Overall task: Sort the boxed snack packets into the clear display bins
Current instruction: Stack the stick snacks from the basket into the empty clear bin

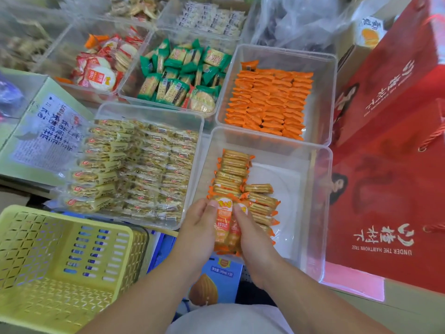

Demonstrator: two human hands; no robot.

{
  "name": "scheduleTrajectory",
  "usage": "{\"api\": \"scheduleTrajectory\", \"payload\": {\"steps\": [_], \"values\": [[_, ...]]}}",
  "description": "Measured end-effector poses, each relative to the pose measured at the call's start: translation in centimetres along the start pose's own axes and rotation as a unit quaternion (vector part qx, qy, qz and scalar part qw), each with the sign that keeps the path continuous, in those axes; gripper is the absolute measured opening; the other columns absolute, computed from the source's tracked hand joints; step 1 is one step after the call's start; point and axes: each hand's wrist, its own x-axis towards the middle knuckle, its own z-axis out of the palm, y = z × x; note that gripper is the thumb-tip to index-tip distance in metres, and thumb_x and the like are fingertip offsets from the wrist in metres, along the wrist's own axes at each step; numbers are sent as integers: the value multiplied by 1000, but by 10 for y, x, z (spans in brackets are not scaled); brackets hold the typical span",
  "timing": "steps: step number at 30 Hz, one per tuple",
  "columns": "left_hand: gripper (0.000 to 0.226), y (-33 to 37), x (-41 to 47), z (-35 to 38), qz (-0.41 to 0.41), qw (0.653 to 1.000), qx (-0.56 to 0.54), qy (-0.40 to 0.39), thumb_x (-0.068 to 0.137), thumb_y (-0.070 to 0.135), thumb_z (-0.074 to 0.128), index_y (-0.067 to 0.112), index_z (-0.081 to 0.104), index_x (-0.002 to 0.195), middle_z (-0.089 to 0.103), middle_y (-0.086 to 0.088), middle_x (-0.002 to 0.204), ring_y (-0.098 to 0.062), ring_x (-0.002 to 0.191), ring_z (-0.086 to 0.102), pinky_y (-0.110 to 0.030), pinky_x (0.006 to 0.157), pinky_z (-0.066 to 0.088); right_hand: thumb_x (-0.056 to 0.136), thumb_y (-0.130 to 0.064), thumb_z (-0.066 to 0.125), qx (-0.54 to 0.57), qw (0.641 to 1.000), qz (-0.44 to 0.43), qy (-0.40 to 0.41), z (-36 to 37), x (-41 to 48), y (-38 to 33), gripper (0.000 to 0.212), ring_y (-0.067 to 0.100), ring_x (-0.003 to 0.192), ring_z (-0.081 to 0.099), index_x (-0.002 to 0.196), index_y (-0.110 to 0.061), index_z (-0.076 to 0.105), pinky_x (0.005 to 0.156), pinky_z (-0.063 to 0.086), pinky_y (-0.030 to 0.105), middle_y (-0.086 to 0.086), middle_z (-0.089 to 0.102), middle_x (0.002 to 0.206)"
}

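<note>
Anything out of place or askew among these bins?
One round cracker packet sits at the near edge of the clear plastic bin of green square-cracker packets; it looks mis-sorted. The left hand and right hand hold orange cracker packets normally.

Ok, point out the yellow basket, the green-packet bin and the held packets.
yellow basket [50, 297]: head view, its lattice floor.
bin of green packets [166, 104]: head view, its clear front wall.
held orange packets [224, 227]: head view, printed wrapper front.

Retail snack shop indicated. Clear display bins [322, 92] are packed with wrapped snack packets [269, 102], largely one kind per bin. Red gift boxes [385, 92] are stood at the right; a yellow shopping basket [36, 249] and a drinks carton [216, 278] marked 240ml×20 are seen at the near edge.
</note>
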Motion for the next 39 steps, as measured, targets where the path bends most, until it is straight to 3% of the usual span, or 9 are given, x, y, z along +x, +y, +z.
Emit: {"api": "scheduleTrajectory", "payload": {"steps": [5, 10, 14, 16, 19, 22, 28, 32, 39], "values": [[36, -4, 7, 16, -6, 1000, -7, -16, 109, 36, 41, 59, 68, 100, 78, 13, 99, -9, 89, 77, -19, 62, 58, 97, -67, 38, 40, 999, -1, 7, -5, 1, -6, 46, 16, 115, 69, 119, -43, 70, 93, 57, 38, -4, 73, 122], [37, -5, 17, 29, 5, 998, 48, -33, 110, 39, 35, 67, 59, 103, 76, 17, 106, -8, 99, 74, -26, 78, 60, 89, -61, 62, 8, 999, -40, -10, -13, 9, -11, 56, 17, 122, 65, 138, -33, 56, 99, 52, 39, -3, 68, 131], [30, -5, 44, 39, 6, 995, 67, -69, 110, 44, 34, 62, 59, 110, 69, 37, 104, 17, 100, 63, -5, 77, 49, 83, -47, 70, 0, 997, -77, 16, -33, 19, -23, 54, 24, 117, 67, 132, -27, 59, 99, 53, 46, 4, 71, 125], [23, -7, 66, 45, 46, 986, 147, -64, 110, 39, 39, 50, 58, 116, 66, 29, 117, 9, 115, 59, -13, 94, 44, 73, -51, 73, -23, 989, -107, 95, -47, 28, -36, 59, 24, 106, 72, 124, -23, 63, 88, 57, 40, 2, 75, 112], [42, -16, 103, 54, 149, 897, 408, -82, 100, 24, 58, 19, 54, 142, 50, -1, 148, -19, 137, 47, -25, 108, 32, 59, -59, 73, -145, 939, -150, 272, -69, 46, -55, 61, 15, 88, 73, 109, -26, 64, 78, 59, 43, -6, 76, 92], [72, -26, 129, 69, 148, 804, 548, -180, 93, 38, 65, 13, 38, 154, 24, -6, 167, -24, 149, 35, -33, 117, 31, 53, -65, 69, -328, 850, -175, 373, -84, 67, -68, 82, 20, 103, 67, 122, -24, 54, 88, 55, 47, -1, 68, 113], [70, -34, 154, 88, 167, 699, 655, -234, 90, 55, 62, 17, 46, 146, 47, -6, 139, -29, 122, 59, -41, 100, 49, 54, -71, 75, -638, 655, -159, 372, -94, 106, -77, 108, 31, 118, 50, 137, -11, 41, 93, 49, 45, 8, 52, 126], [71, -38, 159, 81, 196, 632, 698, -276, 91, 56, 64, 18, 45, 148, 44, -4, 140, -29, 122, 58, -44, 99, 52, 56, -66, 77, -700, 618, -154, 325, -102, 115, -80, 96, 29, 116, 47, 132, -19, 43, 90, 49, 45, 3, 50, 124], [76, -46, 155, 73, 231, 652, 677, -252, 91, 50, 67, 20, 36, 153, 34, -3, 154, -31, 114, 64, -43, 87, 58, 77, -44, 79, -709, 646, -114, 259, -105, 125, -81, 65, 31, 121, 38, 134, -41, 48, 88, 52, 45, -4, 41, 132]]}}
